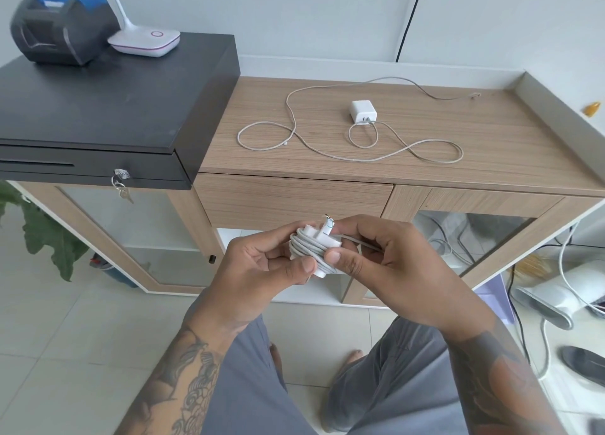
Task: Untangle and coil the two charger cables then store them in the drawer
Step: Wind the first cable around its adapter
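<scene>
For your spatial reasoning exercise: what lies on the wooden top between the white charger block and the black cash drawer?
In the head view, only loops of the loose cable lie between the charger block and the cash drawer.

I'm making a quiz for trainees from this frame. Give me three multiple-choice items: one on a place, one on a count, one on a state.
1. Where does the loose charger cable lie?
A. on the wooden cabinet top
B. on the floor
C. on the black cash drawer

2. How many white charger adapters are visible?
A. one
B. two
C. four

3. What state is the wooden drawer in?
A. pulled out
B. removed
C. closed

Answers:
1 A, the cable sprawls across the cabinet top.
2 B, one adapter sits on the cabinet; the other, the wrapped charger, is held by the left hand and right hand.
3 C, its front sits flush.
</scene>
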